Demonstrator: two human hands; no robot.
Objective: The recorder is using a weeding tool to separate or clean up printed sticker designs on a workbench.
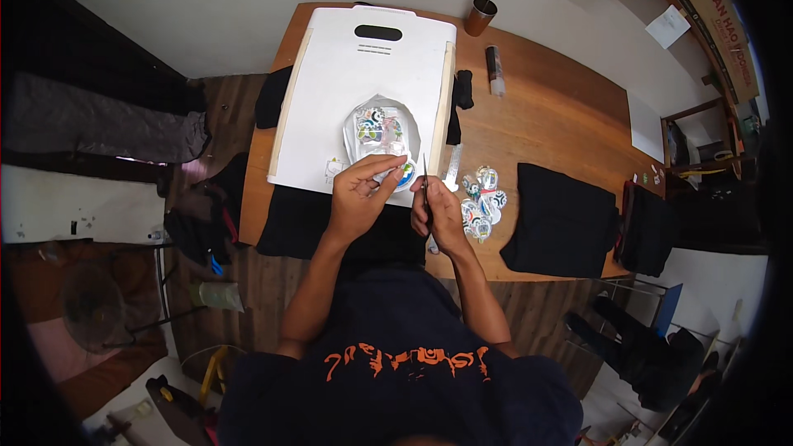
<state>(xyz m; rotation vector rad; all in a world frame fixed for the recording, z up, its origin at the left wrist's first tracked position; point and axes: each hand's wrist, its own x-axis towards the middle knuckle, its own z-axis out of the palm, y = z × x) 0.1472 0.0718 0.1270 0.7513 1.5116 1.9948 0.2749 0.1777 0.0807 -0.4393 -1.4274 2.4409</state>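
Observation:
My left hand [361,196] pinches a small round printed cutout [406,173], blue and green with a clear rim, between thumb and fingers. In my right hand [442,213] is a pair of scissors [425,186], its blades pointing away from me close beside the cutout. Both hands are over the near edge of a large white board [322,107] that has an oval handle slot. Just beyond my fingers, a clear plastic sheet or bag [353,128] with several colourful printed pieces lies on the board. The handles of the scissors are mostly hidden by my fingers.
On the wooden table [562,107], several round printed cutouts [483,211] lie in a pile right of my hands, beside a pale ruler [453,167]. Folded black cloth [562,219] sits farther right. A brown cup [480,16] and a capped bottle [495,70] stand toward the back.

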